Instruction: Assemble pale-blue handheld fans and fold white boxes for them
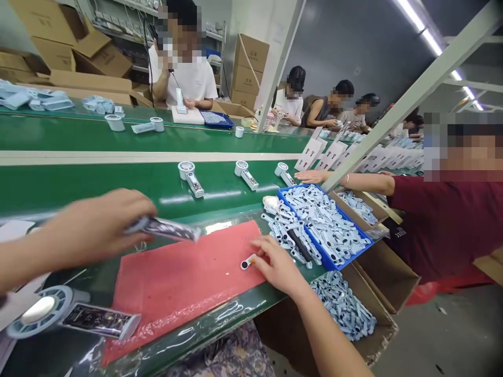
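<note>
My left hand [104, 220], slightly blurred, is closed around a handheld fan [173, 229] above the left part of a red mat [188, 272]. The fan's handle with its dark, shiny face sticks out to the right; its other end is hidden by my fingers. At the mat's right edge my right hand [277, 264] pinches a small pale-blue plastic piece with a black dot [247, 263]. Another handheld fan [100, 320] lies at lower left, its round head to the left and its handle over the mat's corner.
Right of the mat, loose pale-blue pieces [281, 230] lie beside a heaped blue tray [346, 256]. A cardboard box [383, 335] below holds more. Several fans [191, 179] rest on the green belt [129, 183]. A co-worker's hand [314, 176] reaches in at right, near a slanting post [393, 112].
</note>
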{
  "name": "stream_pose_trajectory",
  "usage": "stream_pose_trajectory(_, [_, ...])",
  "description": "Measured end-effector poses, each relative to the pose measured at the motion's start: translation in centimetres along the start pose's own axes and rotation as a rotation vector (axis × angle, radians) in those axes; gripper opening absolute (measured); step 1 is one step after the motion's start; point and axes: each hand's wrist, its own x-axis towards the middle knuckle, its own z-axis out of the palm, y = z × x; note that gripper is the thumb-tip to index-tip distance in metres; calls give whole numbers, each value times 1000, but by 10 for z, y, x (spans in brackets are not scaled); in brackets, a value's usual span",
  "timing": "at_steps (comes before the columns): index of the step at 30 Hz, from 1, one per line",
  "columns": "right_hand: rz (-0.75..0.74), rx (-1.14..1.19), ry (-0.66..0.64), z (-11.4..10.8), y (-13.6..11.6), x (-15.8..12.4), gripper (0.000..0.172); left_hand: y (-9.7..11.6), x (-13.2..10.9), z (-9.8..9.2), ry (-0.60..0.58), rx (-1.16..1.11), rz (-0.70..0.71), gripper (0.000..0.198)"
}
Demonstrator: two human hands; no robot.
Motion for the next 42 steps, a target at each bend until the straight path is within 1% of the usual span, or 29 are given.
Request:
stream_pose_trajectory(1, [-57, 1, -21, -1, 3, -4, 34, 19, 2, 8, -33, -18, 111, 31])
stream_pose_trajectory(2, [-92, -8, -22, -1, 5, -7, 34, 40, 6, 17, -43, -47, 196, 20])
stream_pose_trajectory(4, [-82, -35, 28, 2, 9, -10, 18, 81, 15, 37, -64, -95, 300, 9])
stream_pose_trajectory(5, [-48, -34, 64, 3, 10, -10, 11, 98, 20, 46, -77, -106, 319, 7])
stream_pose_trajectory(6, [-8, -21, 101, 2, 10, -10, 8, 113, 25, 55, -99, -110, 320, 5])
stream_pose_trajectory(7, [27, -1, 134, 1, 9, -10, 8, 124, 29, 62, -124, -107, 307, 5])
stream_pose_trajectory(9, [56, 57, 178, -3, 3, -12, 12, 137, 35, 74, -169, -84, 262, 6])
stream_pose_trajectory(12, [6, 122, 177, -5, -15, -16, 11, 139, 38, 80, -192, -111, 224, 9])
stream_pose_trajectory(14, [-55, 76, 161, 2, -29, -19, 8, 135, 38, 78, -179, -242, 254, 23])
stream_pose_trajectory(16, [-111, -29, 166, 12, -42, -19, 7, 132, 38, 74, -161, -409, 302, 35])
stream_pose_trajectory(17, [-131, -84, 178, 17, -46, -18, 8, 131, 37, 72, -154, -474, 315, 35])
stream_pose_trajectory(19, [-153, -170, 213, 25, -52, -17, 11, 132, 37, 69, -146, -559, 303, 23])
stream_pose_trajectory(21, [-153, -194, 234, 27, -53, -17, 13, 134, 36, 70, -141, -598, 258, 12])
stream_pose_trajectory(22, [-147, -167, 232, 26, -52, -18, 12, 135, 36, 71, -144, -608, 236, 12])
stream_pose_trajectory(25, [-99, 35, 202, 24, -48, -18, 12, 136, 37, 77, -168, -630, 177, 13])
stream_pose_trajectory(28, [-23, 290, 171, 29, -41, -18, 13, 137, 38, 81, -185, -638, 130, 11])
stream_pose_trajectory(30, [36, 407, 147, 33, -37, -18, 13, 138, 37, 78, -165, -626, 137, 10])
stream_pose_trajectory(31, [62, 442, 124, 34, -35, -19, 17, 139, 35, 76, -151, -610, 158, 8])
stream_pose_trajectory(33, [85, 440, 57, 33, -34, -23, 40, 144, 30, 70, -129, -563, 208, 5])
stream_pose_trajectory(34, [73, 414, 17, 31, -34, -25, 48, 146, 26, 67, -120, -535, 214, 7])
stream_pose_trajectory(35, [48, 379, -22, 29, -35, -27, 51, 149, 22, 65, -120, -508, 202, 10])
stream_pose_trajectory(37, [-7, 310, -69, 25, -38, -29, 44, 155, 14, 65, -144, -465, 157, 16])
stream_pose_trajectory(39, [-26, 290, -71, 24, -42, -30, 37, 159, 9, 68, -168, -430, 129, 20])
stream_pose_trajectory(40, [-21, 296, -60, 25, -43, -30, 35, 161, 7, 70, -173, -416, 129, 19])
stream_pose_trajectory(42, [-6, 309, -31, 28, -45, -29, 32, 164, 5, 74, -143, -394, 126, 13])
